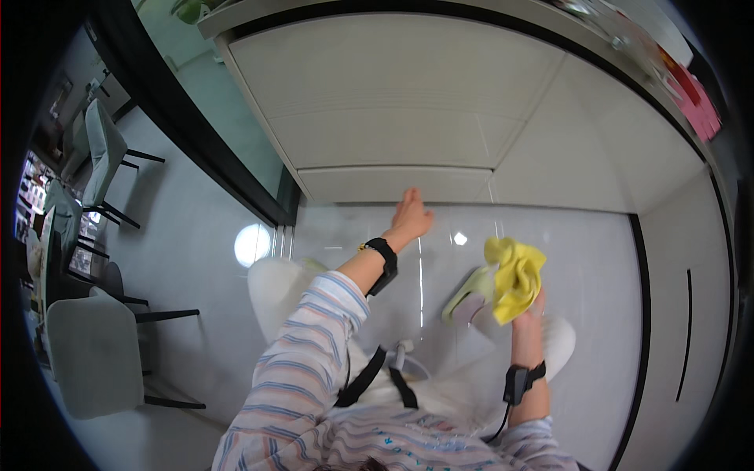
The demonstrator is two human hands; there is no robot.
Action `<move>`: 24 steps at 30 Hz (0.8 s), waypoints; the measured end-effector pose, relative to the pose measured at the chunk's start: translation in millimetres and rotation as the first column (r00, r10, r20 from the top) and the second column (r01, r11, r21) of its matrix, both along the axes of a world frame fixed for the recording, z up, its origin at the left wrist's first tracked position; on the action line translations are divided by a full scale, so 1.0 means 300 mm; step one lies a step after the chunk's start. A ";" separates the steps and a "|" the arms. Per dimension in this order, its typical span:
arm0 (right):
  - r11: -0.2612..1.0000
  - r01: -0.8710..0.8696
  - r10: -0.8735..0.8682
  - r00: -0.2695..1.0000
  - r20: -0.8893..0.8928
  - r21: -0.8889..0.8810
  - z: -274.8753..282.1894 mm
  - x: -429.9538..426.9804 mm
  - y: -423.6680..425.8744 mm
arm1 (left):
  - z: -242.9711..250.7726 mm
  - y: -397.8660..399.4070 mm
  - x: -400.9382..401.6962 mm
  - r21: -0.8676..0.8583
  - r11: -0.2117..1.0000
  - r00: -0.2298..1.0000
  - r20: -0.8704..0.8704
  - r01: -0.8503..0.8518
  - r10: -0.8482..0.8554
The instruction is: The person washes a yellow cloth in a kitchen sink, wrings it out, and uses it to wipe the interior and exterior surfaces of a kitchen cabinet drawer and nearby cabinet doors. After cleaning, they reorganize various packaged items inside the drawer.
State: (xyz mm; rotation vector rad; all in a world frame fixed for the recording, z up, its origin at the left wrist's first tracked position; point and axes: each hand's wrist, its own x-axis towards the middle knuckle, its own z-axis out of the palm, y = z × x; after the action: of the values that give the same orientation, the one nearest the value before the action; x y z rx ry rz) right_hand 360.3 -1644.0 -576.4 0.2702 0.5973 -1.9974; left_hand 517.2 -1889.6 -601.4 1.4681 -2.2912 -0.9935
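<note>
My left hand reaches forward with nothing in it, its fingers extended near the bottom edge of the pale cabinet front. A crumpled yellow cloth is in my right hand, which is partly hidden behind it. The cloth hangs above the glossy tiled floor, beside a light green slipper on my foot. Black devices are strapped to both wrists.
A black door frame and floor tracks stand at the left. Beyond them are several grey chairs with black legs. Pink and red items lie on the countertop at the upper right. White cabinet panels line the right side.
</note>
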 end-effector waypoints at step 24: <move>0.975 0.109 -0.070 0.977 -0.200 0.194 -0.034 -0.022 -0.155 | -0.275 -0.198 0.117 -0.347 0.938 0.996 0.084 0.011 0.019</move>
State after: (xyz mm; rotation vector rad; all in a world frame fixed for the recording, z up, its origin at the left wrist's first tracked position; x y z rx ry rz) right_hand 353.6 -1690.5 -586.7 0.2325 0.9307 -2.0655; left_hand 552.3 -1949.0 -683.7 1.3857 -2.3689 -0.4936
